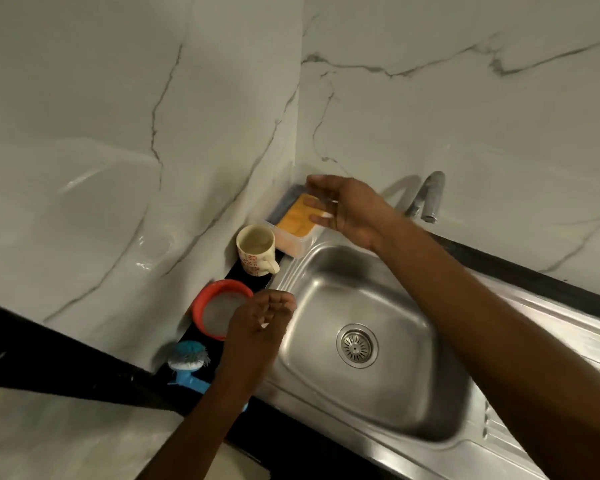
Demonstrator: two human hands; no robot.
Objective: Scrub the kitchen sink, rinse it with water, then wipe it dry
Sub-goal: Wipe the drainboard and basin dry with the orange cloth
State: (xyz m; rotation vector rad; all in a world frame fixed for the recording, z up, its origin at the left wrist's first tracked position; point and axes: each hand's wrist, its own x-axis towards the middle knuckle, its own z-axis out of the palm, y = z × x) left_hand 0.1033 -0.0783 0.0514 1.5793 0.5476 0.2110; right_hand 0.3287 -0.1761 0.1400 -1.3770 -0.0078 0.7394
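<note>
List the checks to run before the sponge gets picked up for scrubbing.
1. Sponge reachable, lying uncovered in its clear container: ok.
2. Right hand over the sponge, fingers straight, holding nothing: ok.
3. Left hand free, near the red bowl: ok.
4. Sink basin holds no dishes: ok.
5. Water from the tap: not ok, none shows.
6. Soap on the sponge: cannot tell.
</note>
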